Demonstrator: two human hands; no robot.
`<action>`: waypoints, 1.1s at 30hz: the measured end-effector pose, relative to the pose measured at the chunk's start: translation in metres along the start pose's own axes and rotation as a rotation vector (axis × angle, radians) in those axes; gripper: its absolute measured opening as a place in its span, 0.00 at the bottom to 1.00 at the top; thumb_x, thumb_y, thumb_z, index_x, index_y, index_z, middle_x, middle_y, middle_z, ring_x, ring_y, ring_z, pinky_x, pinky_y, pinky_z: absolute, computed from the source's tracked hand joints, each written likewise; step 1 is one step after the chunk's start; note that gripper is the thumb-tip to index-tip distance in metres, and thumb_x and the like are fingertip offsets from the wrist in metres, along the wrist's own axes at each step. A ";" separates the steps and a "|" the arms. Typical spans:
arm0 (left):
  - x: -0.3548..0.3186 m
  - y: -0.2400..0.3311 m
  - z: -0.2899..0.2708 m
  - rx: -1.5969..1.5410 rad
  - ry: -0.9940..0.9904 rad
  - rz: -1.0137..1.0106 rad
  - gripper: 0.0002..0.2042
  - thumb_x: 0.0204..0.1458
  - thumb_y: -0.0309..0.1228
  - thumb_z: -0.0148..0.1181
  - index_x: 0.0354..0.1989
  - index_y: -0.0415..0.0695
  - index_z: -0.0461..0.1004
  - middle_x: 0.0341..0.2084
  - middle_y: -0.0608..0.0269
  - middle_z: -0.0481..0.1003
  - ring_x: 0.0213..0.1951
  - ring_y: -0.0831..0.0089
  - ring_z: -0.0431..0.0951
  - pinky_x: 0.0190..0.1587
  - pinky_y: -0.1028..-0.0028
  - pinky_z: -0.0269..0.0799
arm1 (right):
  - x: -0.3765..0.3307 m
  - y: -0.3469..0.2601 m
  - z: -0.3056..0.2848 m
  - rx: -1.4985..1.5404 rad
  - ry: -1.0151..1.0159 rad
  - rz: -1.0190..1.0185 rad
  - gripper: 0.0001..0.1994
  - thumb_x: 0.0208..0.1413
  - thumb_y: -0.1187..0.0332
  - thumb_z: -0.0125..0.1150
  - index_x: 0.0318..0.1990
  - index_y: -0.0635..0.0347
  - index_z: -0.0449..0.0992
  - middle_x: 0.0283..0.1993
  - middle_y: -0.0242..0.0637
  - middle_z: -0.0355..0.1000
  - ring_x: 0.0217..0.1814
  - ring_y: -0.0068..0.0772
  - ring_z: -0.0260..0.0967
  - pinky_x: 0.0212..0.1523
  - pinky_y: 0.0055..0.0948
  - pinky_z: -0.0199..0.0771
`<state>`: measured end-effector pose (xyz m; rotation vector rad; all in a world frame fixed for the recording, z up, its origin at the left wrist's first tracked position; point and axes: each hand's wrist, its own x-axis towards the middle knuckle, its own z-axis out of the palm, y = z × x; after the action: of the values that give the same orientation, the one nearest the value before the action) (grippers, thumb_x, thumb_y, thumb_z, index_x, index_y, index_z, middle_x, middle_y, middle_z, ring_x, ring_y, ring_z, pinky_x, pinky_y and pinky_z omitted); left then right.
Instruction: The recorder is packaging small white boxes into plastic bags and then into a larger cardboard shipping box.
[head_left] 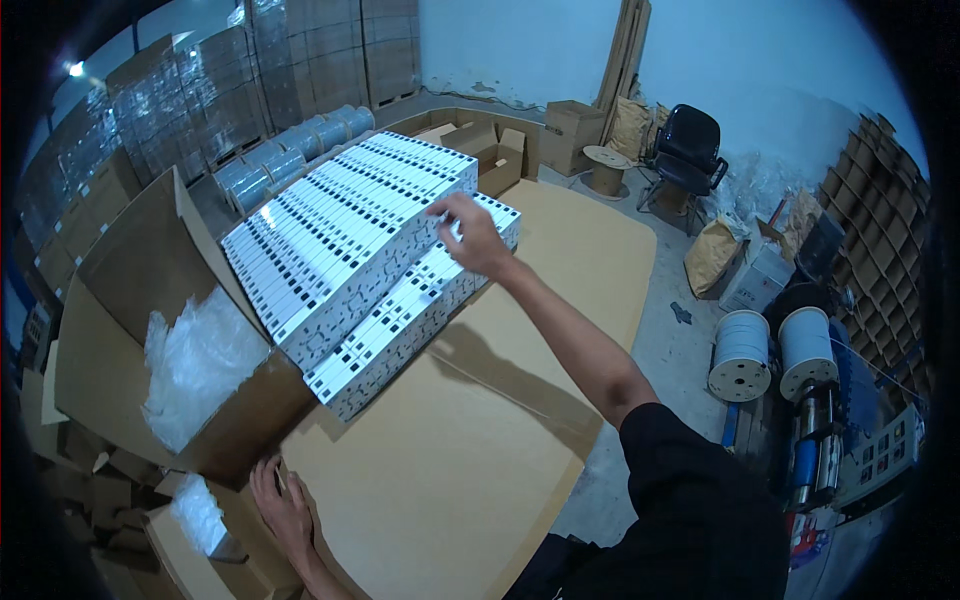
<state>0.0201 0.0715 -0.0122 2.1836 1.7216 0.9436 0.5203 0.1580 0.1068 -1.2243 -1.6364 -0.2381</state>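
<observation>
Reaching far across the bench (480, 440), the right hand (470, 235) rests its spread fingers on the near edge of the upper layer of a stack of small white boxes (350, 240), touching the boxes without closing around any of them. The stack lies in tight rows, tilted, in two stepped layers, the lower layer (400, 330) jutting out toward the person below the right hand. The left hand (283, 505) is well apart from the stack, low at the near left corner of the bench, lying open and flat with fingers spread on the brown cardboard surface, holding nothing. Just beside the left hand stands a large open carton (150, 300) with crumpled clear plastic (195, 360) inside; the stack's left end leans against this carton. Farther out, wrapped stacks of cartons (220, 90) line the back wall, a black office chair (688, 150) stands at the far right, and two white spools (772, 350) sit on the floor to the right.
</observation>
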 end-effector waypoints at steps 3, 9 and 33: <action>-0.003 -0.008 0.005 0.009 0.028 -0.005 0.16 0.60 0.29 0.56 0.56 0.39 0.73 0.59 0.42 0.70 0.64 0.42 0.64 0.68 0.51 0.57 | 0.012 0.049 -0.010 -0.099 0.044 0.212 0.15 0.52 0.80 0.57 0.49 0.61 0.77 0.49 0.47 0.71 0.49 0.47 0.74 0.52 0.38 0.76; -0.002 -0.005 0.001 0.030 -0.015 0.013 0.17 0.60 0.29 0.55 0.56 0.39 0.73 0.59 0.42 0.69 0.65 0.42 0.63 0.68 0.51 0.57 | 0.025 0.098 -0.009 -0.277 -0.054 0.271 0.22 0.53 0.79 0.59 0.56 0.50 0.76 0.57 0.46 0.65 0.60 0.50 0.68 0.62 0.42 0.70; -0.013 0.005 0.001 -0.120 0.048 -0.001 0.14 0.57 0.25 0.58 0.52 0.38 0.74 0.57 0.47 0.71 0.63 0.48 0.66 0.68 0.56 0.58 | -0.007 0.040 -0.052 -0.275 -0.053 0.220 0.16 0.52 0.81 0.61 0.48 0.56 0.73 0.49 0.43 0.72 0.52 0.56 0.71 0.50 0.46 0.73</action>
<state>0.0232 0.0582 -0.0151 2.1001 1.6410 1.0785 0.5833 0.1380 0.1084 -1.6197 -1.5337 -0.3008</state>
